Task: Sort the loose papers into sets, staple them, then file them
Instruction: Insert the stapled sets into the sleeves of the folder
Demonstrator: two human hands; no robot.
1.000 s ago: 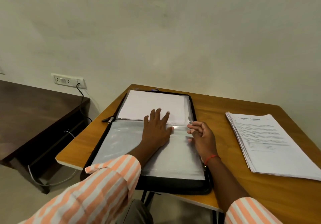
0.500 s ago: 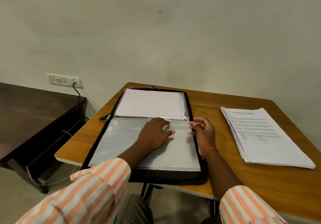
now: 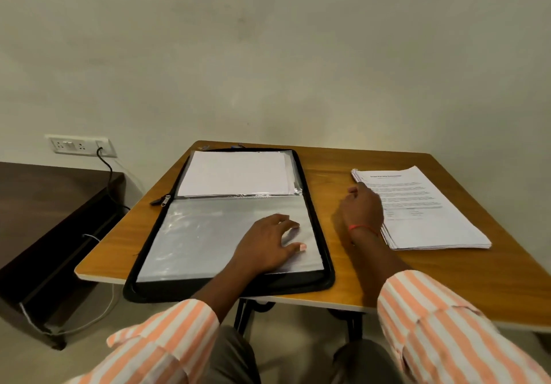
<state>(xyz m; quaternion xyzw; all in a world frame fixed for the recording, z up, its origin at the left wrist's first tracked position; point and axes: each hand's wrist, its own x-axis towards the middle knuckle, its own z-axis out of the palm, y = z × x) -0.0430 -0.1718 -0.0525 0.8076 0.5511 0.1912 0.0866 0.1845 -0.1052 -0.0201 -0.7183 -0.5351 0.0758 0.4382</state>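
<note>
Right hand: half a second ago at the folder's right edge, now off it, at 3 o'clock, over the left edge of the paper stack; its fingers are curled and hidden behind its back, so a grip on the sheets cannot be told. Red thread on its wrist. Left hand: shifted from the fold toward 6 o'clock, fingers spread and relaxed, resting on the near plastic sleeve, holding nothing. Black zip folder: lies open on the wooden table, unmoved, near edge overhanging at 6 o'clock. Far sleeve, 12 o'clock half: holds blank white sheets. No paper can be made out in the near sleeve. Zipper pull: at 9 o'clock of the fold. The stack, printed side up, lies loose on the table, apart from the folder.
</note>
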